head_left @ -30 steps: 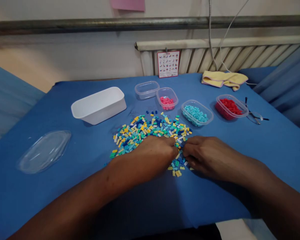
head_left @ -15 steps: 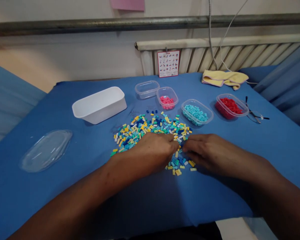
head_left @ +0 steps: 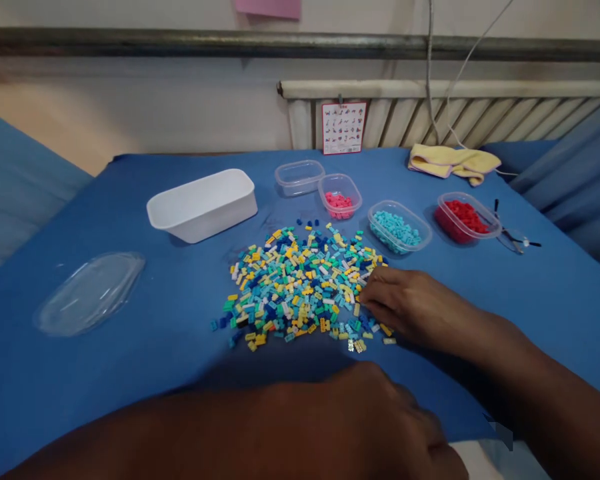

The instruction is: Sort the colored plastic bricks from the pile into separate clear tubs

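A spread heap of small toy building bricks (head_left: pixel 300 280) in blue, teal, yellow and white lies on the blue cloth. My right hand (head_left: pixel 400 300) rests at the heap's right edge, its fingers curled together and pointing down among the bricks. Whatever its fingertips hold is hidden. Close to the front of the table, my left hand (head_left: pixel 390 420) is away from the heap, with the back of the hand towards me. Motion blurs its fingers, and any contents are hidden.
Behind the heap stand a white bin (head_left: pixel 203 207), a clear tub (head_left: pixel 300 179), and tubs of pink bricks (head_left: pixel 339 203), light-blue bricks (head_left: pixel 397 230) and red bricks (head_left: pixel 465 217). Clear lids (head_left: pixel 93 293) lie left. Glasses (head_left: pixel 517 237) and a yellow cloth (head_left: pixel 453 162) are at right.
My left hand has pulled back from the heap towards me, uncovering the bricks beneath it. My right hand stays at the heap's right edge. The view has shifted slightly.
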Demonstrator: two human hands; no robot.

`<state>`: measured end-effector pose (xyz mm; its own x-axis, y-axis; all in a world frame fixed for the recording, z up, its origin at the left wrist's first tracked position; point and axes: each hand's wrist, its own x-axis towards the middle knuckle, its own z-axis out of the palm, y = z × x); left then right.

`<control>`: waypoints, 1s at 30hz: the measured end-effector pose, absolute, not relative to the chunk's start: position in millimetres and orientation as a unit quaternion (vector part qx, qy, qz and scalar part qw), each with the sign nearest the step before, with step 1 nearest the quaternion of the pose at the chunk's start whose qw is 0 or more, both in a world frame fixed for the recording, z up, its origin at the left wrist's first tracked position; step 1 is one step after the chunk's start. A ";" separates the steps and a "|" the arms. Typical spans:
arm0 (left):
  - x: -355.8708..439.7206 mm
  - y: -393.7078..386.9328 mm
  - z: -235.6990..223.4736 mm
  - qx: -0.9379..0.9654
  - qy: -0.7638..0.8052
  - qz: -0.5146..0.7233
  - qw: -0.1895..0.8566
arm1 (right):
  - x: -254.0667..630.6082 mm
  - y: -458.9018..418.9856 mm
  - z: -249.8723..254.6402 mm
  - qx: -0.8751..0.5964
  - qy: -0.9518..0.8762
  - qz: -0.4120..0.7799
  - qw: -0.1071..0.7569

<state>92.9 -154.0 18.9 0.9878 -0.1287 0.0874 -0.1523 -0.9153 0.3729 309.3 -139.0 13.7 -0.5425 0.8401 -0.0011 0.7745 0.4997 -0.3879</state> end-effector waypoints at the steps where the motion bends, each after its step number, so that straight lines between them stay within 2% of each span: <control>1: 95.8 -157.6 8.2 0.971 -0.114 0.048 0.207 | 308.7 -139.0 12.4 -0.480 -0.856 0.170 0.091; 5: 105.9 -158.0 -17.6 0.965 -0.131 0.076 0.213 | 311.4 -139.6 9.4 -0.499 -0.846 0.172 0.077; 15: 110.6 -157.1 -14.7 0.966 -0.123 0.060 0.219 | 310.8 -142.1 6.5 -0.503 -0.848 0.151 0.068; 18: 109.4 -156.6 -16.2 0.966 -0.123 0.074 0.217 | 312.4 -141.3 11.1 -0.494 -0.843 0.181 0.115; 21: 108.2 -156.7 -18.2 0.966 -0.119 0.078 0.216 | 320.8 -139.2 17.5 -0.502 -0.820 0.188 0.199; 26: 107.8 -156.7 -20.2 0.967 -0.128 0.070 0.208 | 354.3 -129.9 20.1 -0.630 -0.685 0.076 0.359; 30: 107.8 -155.0 -22.0 0.966 -0.127 0.082 0.210 | 376.9 -119.1 10.9 -0.683 -0.592 0.059 0.424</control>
<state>107.8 -155.0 -22.0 0.9544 -0.2103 0.2121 -0.2793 -0.8800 0.3842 376.9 -119.1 10.9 0.2931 0.8588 0.4201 0.7584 0.0587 -0.6491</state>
